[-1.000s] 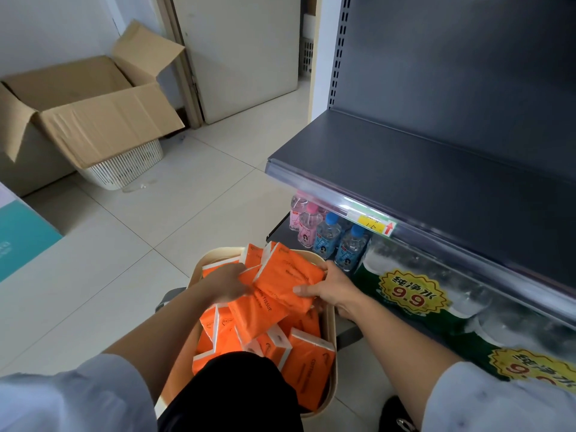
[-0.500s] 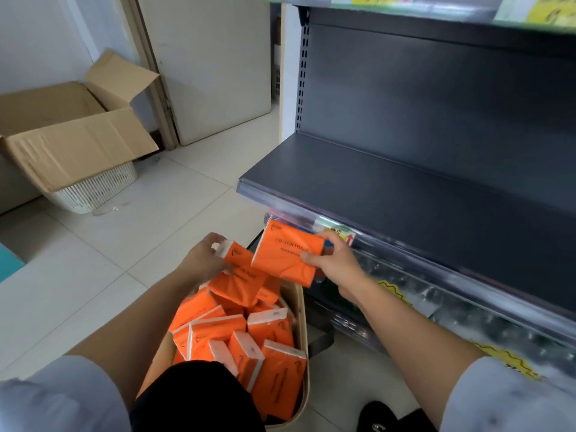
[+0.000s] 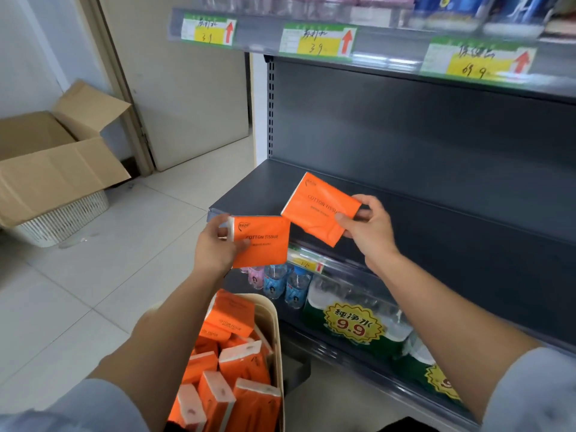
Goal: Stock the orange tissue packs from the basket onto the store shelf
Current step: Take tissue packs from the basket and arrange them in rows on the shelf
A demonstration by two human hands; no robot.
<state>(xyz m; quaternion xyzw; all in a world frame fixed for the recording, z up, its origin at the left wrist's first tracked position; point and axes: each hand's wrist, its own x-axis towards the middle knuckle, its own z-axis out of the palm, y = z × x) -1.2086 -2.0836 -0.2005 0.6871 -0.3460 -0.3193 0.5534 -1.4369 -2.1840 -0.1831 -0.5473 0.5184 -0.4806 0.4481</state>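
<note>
My left hand [image 3: 213, 246] grips an orange tissue pack [image 3: 265, 241] by its left end, just in front of the shelf's front edge. My right hand [image 3: 366, 227] pinches a second orange tissue pack [image 3: 321, 207] by its right end, tilted, above the left part of the dark grey shelf [image 3: 420, 232]. Nothing stands on that shelf. Below my arms the beige basket [image 3: 276, 332] holds several more orange packs [image 3: 230, 319].
Small water bottles [image 3: 285, 285] and wrapped packs of water with yellow 9.9 labels [image 3: 352, 322] fill the shelf below. An upper shelf with price tags [image 3: 318, 40] hangs overhead. An open cardboard box [image 3: 53, 163] rests on a white basket [image 3: 62, 219] on the tiled floor at the left.
Both hands have risen out of the basket, each with one orange pack. The right hand's pack has gone up over the grey shelf, and my view has tilted upward.
</note>
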